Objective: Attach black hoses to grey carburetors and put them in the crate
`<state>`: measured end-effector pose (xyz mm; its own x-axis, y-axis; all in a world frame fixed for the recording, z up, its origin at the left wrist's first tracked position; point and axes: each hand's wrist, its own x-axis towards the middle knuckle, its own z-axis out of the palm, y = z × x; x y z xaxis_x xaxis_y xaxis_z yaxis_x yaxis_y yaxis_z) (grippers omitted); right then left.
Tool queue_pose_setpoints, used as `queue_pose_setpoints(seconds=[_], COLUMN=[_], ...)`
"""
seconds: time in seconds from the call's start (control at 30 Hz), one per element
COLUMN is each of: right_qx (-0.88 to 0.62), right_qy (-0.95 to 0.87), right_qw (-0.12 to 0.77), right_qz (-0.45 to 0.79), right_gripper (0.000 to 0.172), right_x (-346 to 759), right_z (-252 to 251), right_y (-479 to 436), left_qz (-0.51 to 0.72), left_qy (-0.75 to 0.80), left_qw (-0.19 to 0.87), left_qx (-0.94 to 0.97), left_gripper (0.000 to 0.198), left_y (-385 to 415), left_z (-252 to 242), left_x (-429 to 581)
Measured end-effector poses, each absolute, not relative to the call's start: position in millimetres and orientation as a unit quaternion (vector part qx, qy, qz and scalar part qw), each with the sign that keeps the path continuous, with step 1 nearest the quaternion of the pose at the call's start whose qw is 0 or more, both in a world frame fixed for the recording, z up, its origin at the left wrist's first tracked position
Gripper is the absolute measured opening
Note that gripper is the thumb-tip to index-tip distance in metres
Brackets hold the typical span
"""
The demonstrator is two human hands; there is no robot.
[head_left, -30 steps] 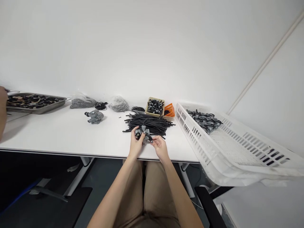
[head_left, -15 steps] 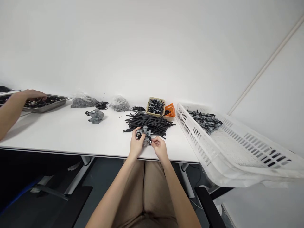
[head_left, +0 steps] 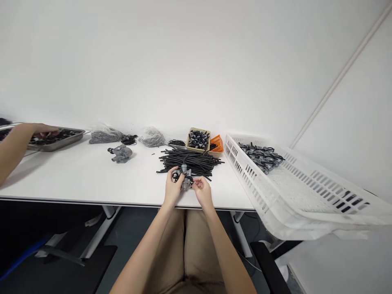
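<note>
My left hand (head_left: 173, 185) is wrapped round a grey metal carburetor (head_left: 185, 173) with black fittings, held upright just above the front of the table. The fingers of my right hand (head_left: 202, 191) are pinched together at the carburetor's lower right side, on a small dark part too small to name. Right behind it lies a pile of black rubber hoses (head_left: 196, 160). Another grey carburetor (head_left: 121, 154) rests on the table to the left, apart from both hands.
A white crate (head_left: 263, 192) at the right holds several carburetors. Behind the hoses stand a yellow basket (head_left: 208, 141) of small parts and an orange basket (head_left: 218, 142). Plastic bags (head_left: 152, 136) lie along the wall. A co-worker's hand (head_left: 43, 129) reaches over a metal tray (head_left: 61, 143).
The view has shifted slightly, so things on the table sit a little further left and lower. My hands keep their hold at the carburetor; the co-worker's hand stays at the tray.
</note>
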<state>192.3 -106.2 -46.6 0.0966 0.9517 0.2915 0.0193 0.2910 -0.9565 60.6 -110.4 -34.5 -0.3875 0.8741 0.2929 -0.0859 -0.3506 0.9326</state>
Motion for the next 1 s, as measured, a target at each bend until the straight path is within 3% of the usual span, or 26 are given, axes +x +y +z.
queue_pose_setpoints(seconds=[0.1, 0.27, 0.57, 0.73, 0.87, 1.0], right_qx=[-0.398, -0.342, -0.387, -0.417, -0.399, -0.345], right_qy=[-0.515, -0.581, -0.553, -0.545, -0.528, -0.504], right_qw=[0.611, 0.568, 0.637, 0.7, 0.748, 0.777], right_qz=[0.451, 0.472, 0.372, 0.198, 0.049, -0.153], right_gripper=[0.038, 0.075, 0.068, 0.062, 0.06, 0.068], right_x=[196, 193, 185, 206, 255, 319], right_z=[-43, -40, -42, -39, -1, 74], right_y=[-107, -114, -127, -136, -172, -225], left_qz=[0.694, 0.67, 0.629, 0.622, 0.589, 0.58], left_qy=[0.436, 0.383, 0.327, 0.338, 0.339, 0.358], left_qw=[0.389, 0.475, 0.585, 0.604, 0.613, 0.587], left_qx=[0.421, 0.422, 0.394, 0.365, 0.403, 0.437], left_gripper=[0.051, 0.055, 0.075, 0.065, 0.064, 0.062], left_y=[-111, -110, -113, -112, -112, -114], left_z=[-34, -34, -29, -30, -33, -33], left_x=[60, 57, 57, 52, 50, 51])
